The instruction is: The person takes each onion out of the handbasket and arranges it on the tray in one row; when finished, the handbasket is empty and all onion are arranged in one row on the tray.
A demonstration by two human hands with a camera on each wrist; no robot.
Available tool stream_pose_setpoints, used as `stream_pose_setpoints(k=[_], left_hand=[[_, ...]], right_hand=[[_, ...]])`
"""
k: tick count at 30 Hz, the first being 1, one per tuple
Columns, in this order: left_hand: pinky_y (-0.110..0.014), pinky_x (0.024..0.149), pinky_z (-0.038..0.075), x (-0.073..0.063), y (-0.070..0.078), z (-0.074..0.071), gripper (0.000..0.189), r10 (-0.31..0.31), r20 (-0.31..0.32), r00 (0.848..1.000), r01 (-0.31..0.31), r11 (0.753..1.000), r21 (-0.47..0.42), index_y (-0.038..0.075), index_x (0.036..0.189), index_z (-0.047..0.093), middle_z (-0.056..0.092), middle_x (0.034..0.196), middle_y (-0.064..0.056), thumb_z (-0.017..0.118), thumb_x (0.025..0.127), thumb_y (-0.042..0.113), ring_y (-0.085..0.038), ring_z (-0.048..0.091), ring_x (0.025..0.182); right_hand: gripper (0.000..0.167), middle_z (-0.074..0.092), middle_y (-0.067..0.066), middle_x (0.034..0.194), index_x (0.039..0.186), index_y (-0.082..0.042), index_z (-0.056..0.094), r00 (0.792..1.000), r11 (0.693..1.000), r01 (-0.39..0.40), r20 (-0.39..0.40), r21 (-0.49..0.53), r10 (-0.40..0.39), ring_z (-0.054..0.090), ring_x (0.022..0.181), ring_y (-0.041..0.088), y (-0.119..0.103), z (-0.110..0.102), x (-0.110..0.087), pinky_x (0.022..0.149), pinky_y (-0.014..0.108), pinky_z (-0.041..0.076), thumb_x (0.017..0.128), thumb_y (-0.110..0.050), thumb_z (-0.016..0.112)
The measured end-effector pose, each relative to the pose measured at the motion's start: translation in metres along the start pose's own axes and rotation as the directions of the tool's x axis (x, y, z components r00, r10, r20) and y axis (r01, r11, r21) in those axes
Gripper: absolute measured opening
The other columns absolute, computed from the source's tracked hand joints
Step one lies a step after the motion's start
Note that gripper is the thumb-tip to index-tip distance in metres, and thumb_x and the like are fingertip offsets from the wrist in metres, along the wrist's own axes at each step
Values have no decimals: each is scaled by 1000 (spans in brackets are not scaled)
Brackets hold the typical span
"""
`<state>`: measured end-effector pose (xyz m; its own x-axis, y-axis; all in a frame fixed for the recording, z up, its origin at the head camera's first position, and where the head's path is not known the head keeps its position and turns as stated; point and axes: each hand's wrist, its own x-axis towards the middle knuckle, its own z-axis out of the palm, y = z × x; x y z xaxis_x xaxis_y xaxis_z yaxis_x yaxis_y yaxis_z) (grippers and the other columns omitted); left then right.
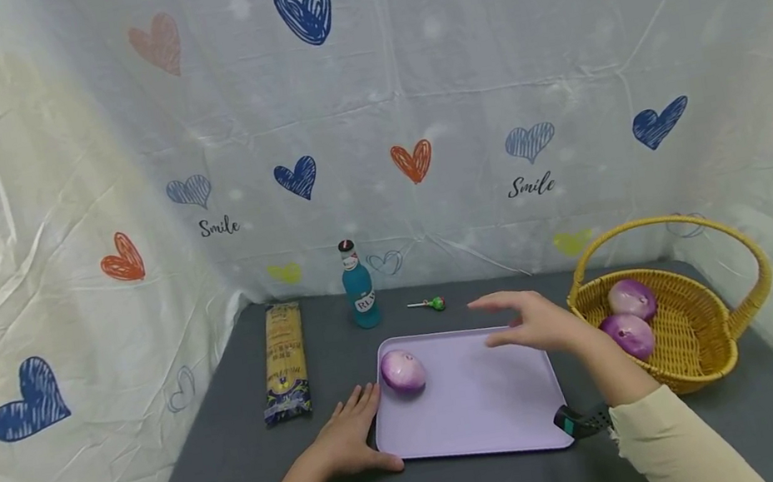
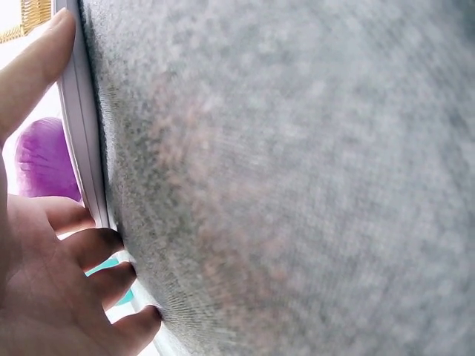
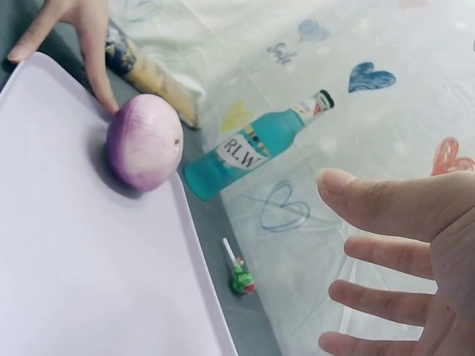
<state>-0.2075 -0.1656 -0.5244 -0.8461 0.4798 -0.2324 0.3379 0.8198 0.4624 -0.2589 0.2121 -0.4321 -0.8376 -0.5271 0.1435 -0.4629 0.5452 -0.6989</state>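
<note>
My left hand (image 1: 351,434) rests at the left edge of a pale purple tray (image 1: 489,410), fingers spread and the thumb at its near corner. One purple onion (image 1: 403,371) sits in the tray's far left part, close to those fingertips. Over the tray's far right side hovers my right hand (image 1: 532,322), its fingers apart and nothing between them. In the right wrist view the thumb and fingers (image 3: 382,300) of that hand are extended, away from the onion (image 3: 145,142). Two more purple onions (image 1: 629,335) lie in a yellow wicker basket (image 1: 684,345), beside my right forearm.
Behind the tray stands a blue bottle (image 1: 360,289) with an RLW label. A green-wrapped lollipop (image 1: 434,303) lies to its right. Left of the tray is a yellow and blue packet (image 1: 284,362). A white cloth with printed hearts (image 1: 396,62) hangs behind the grey table (image 1: 240,466).
</note>
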Motion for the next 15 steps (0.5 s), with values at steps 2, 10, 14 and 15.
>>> stream_pose_setpoints(k=[2,10,14,15], left_hand=[[-65,122,14,0,0,-1,126,1,0,1000,-1,1000,0,4,161,21,19,167,-19,82,70,66,-40,12,156],[-64,122,13,1,-2,-1,126,-6,4,1000,6,1000,3,6,161,21,19,168,-17,81,69,69,-39,11,156],[-64,122,13,2,-4,0,127,-9,5,1000,9,1000,4,6,161,21,18,168,-16,80,69,70,-38,10,156],[-64,122,13,2,-5,1,127,-9,5,1000,9,1000,5,6,161,21,18,168,-16,80,69,70,-38,10,156]], right_hand=[[60,59,10,144,142,-17,58,1000,1000,-4,1,-1,4,55,130,38,1,-1,-2,97,54,54,88,-31,79],[60,58,14,144,143,-15,58,1000,1000,-18,0,-6,18,55,130,41,5,-5,-8,96,57,54,88,-29,79],[60,58,13,144,142,-15,58,1000,1000,-18,-2,-14,18,55,130,41,8,-8,-11,96,57,54,88,-30,79],[60,59,13,144,142,-15,58,1000,1000,-19,-5,-18,19,55,129,41,9,-8,-11,95,56,54,88,-30,79]])
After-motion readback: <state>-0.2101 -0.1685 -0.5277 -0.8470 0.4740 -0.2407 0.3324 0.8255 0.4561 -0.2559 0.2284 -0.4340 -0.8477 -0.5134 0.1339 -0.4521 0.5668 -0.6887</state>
